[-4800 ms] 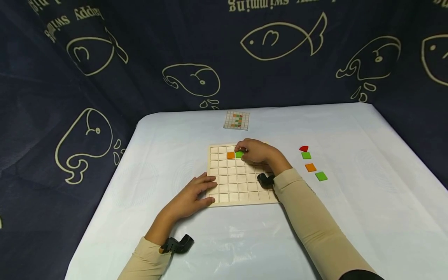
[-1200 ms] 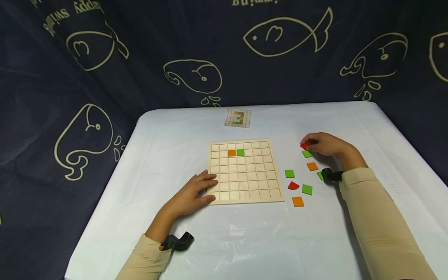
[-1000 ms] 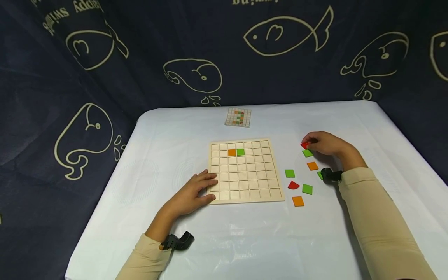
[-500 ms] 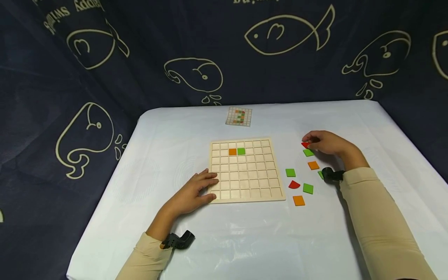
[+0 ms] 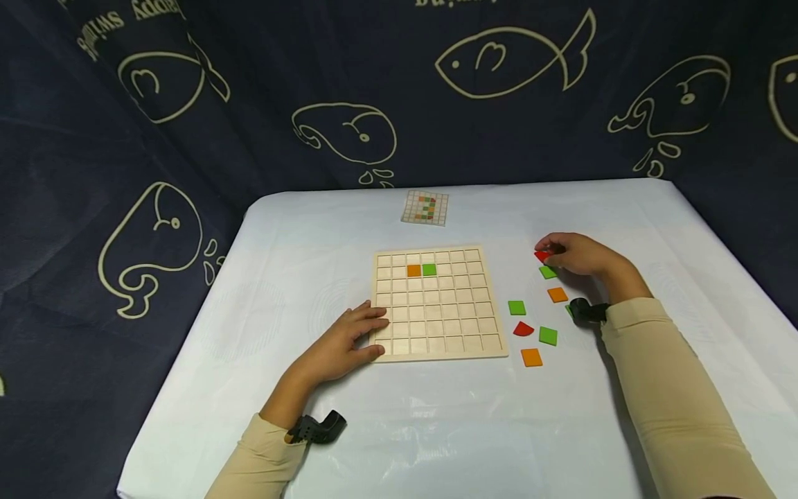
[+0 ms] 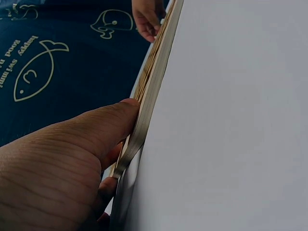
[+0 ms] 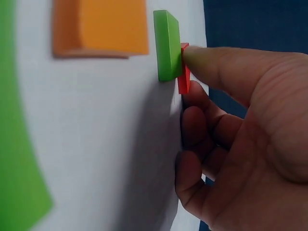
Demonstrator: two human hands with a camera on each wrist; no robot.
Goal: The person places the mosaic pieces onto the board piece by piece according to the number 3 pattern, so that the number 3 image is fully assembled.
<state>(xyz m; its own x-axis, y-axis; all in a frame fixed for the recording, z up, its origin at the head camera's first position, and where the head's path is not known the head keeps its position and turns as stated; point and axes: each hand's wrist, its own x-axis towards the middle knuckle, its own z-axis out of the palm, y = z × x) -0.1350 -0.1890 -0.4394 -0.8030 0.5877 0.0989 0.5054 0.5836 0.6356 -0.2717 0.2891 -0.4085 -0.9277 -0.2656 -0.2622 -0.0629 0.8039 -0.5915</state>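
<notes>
My left hand (image 5: 339, 345) lies at the left edge of a square wooden grid board (image 5: 449, 322), its fingers fairly straight and resting on the rim. An orange square tile (image 5: 414, 270) and a green square tile (image 5: 429, 269) sit side by side in the board's second row. Right of the board, my right hand (image 5: 576, 254) pinches a red quarter-round tile (image 5: 542, 256) near the tabletop. In the right wrist view, the thumb presses the red tile (image 7: 184, 77), just beyond a green tile (image 7: 167, 45); curled fingers are below it.
More loose tiles lie right of the board, among them a red quarter-round one (image 5: 523, 329), a green one (image 5: 517, 308) and an orange one (image 5: 532, 357). A pattern card (image 5: 425, 208) lies behind the board on the white table (image 5: 399, 430).
Earlier, my right hand was at the green tile on the board; it has since moved right to the red tile and taken hold there. The left hand stays at the board.
</notes>
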